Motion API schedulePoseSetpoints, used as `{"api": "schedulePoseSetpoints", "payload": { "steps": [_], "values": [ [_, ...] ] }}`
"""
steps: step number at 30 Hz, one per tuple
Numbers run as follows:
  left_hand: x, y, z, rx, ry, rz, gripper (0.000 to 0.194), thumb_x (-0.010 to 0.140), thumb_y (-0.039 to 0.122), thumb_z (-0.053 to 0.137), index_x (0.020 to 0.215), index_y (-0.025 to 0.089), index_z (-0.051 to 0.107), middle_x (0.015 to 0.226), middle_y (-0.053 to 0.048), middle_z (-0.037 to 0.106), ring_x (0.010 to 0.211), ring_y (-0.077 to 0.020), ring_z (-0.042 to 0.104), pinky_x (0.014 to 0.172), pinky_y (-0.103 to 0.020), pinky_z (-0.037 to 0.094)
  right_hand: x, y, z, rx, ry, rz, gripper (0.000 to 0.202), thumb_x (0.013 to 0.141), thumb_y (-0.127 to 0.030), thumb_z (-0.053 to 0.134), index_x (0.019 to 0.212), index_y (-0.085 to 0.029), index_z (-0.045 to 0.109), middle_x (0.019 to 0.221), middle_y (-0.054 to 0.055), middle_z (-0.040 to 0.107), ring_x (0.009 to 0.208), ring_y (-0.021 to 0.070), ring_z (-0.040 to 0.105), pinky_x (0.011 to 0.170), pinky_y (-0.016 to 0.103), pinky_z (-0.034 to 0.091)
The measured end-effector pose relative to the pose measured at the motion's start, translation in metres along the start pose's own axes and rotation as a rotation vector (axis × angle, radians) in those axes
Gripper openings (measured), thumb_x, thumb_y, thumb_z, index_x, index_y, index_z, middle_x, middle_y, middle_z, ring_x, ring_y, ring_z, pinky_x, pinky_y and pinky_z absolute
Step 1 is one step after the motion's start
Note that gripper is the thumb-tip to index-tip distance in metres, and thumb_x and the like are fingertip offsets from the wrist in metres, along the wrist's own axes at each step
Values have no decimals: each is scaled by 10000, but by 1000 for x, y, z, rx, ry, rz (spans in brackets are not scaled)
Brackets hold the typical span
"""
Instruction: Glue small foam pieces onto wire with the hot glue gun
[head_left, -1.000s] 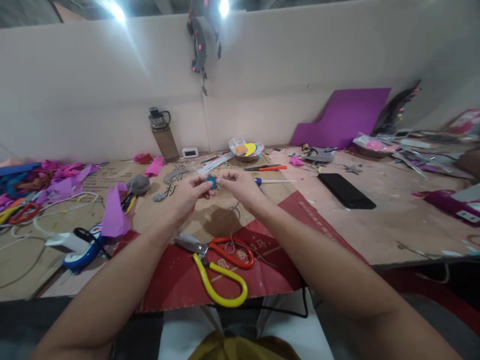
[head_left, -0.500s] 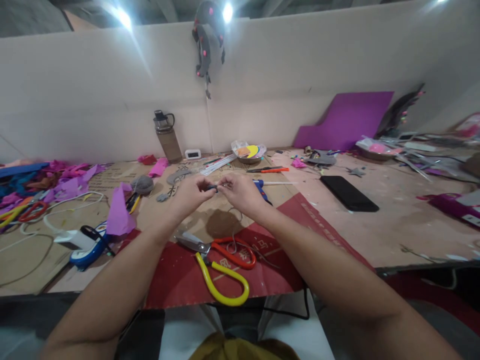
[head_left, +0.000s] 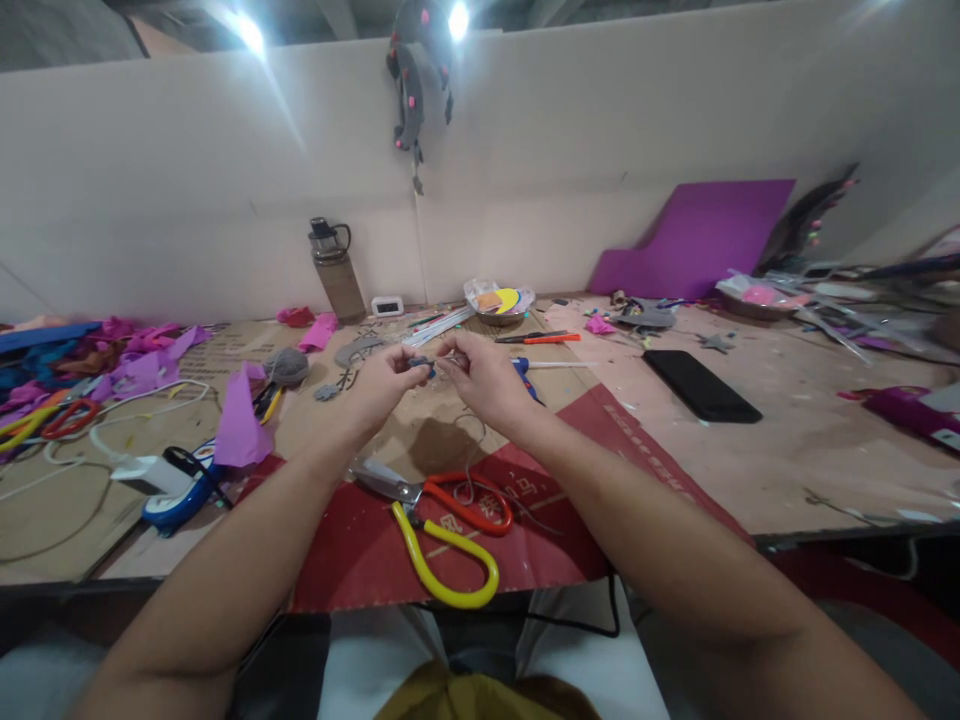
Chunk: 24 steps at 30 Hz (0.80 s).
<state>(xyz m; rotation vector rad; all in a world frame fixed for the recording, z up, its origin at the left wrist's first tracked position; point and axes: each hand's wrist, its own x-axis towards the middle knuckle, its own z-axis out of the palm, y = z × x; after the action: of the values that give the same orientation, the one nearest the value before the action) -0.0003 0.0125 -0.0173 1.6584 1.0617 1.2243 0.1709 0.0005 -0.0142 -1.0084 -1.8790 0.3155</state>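
A bottle (head_left: 341, 285) with a dark cap stands near the white wall panel (head_left: 225, 150); a small white device (head_left: 388, 306) sits just right of it. A grey ornament (head_left: 409, 95) with pink dots hangs in front of the panel. At right, a purple sheet (head_left: 697, 240) leans against the panel, and a black phone (head_left: 701, 386) lies flat. At far left, multicoloured scraps (head_left: 142, 368) lie heaped, behind a white charger (head_left: 154, 475).
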Motion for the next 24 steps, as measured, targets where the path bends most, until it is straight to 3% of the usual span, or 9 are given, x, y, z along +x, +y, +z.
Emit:
{"api": "schedulePoseSetpoints", "payload": {
  "steps": [12,20,24],
  "values": [
    [1,-8,1,34,35,8,155,681,284,710,768,156,690,728,-8,665,675,-133,563,670,-264,409,-2,4,6,-112,6,-10,78,878,-202,571,829,-163,617,823,37,618,761,153,508,706,267,343],
    [0,-7,-2,370,155,43,204,713,332,679,826,169,728,790,-28,696,706,-158,577,679,-281,407,-5,1,8,-172,-47,51,253,941,-309,500,779,-165,630,773,38,640,693,142,504,632,266,297],
    [-1,-4,-2,366,179,55,221,722,354,679,825,164,724,745,-23,681,655,-144,552,626,-269,391,-5,1,10,-116,-109,54,335,964,-333,457,741,-159,638,744,37,651,686,133,531,637,258,309]
  ]
}}
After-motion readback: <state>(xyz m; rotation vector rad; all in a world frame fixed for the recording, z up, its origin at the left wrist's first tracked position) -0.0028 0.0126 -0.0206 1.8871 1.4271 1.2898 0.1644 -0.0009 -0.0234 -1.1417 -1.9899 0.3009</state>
